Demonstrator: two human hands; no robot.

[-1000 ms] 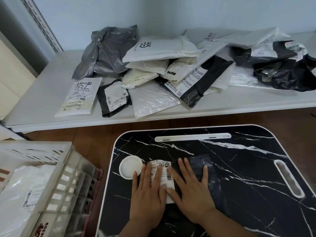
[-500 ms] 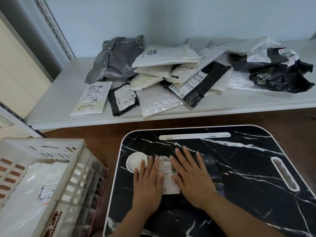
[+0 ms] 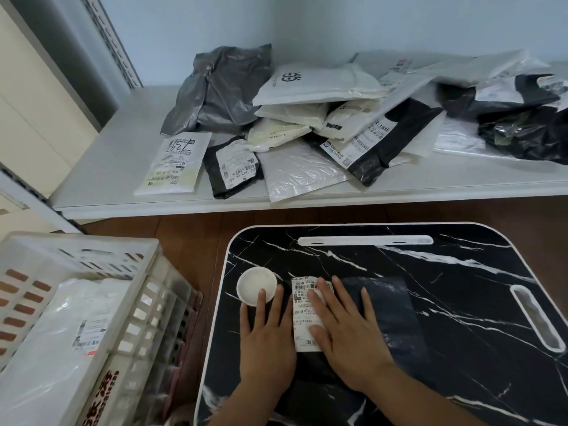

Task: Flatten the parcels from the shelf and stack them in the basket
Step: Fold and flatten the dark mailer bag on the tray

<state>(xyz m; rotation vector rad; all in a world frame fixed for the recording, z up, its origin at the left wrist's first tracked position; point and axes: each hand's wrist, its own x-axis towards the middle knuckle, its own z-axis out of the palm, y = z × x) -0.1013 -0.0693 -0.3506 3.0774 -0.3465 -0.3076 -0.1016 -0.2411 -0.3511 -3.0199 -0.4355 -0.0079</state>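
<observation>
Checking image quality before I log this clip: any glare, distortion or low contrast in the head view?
Head view: wide-angle bowing curves the shelf edge; soft glare on the clear parcel in the basket; the black parcel barely separates from the dark marble table; both hands sharp, without motion blur.

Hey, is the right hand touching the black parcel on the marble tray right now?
Touching. The head view shows the right hand lying flat with straight fingers on the black parcel, partly covering its white label, with no gap visible.
</observation>
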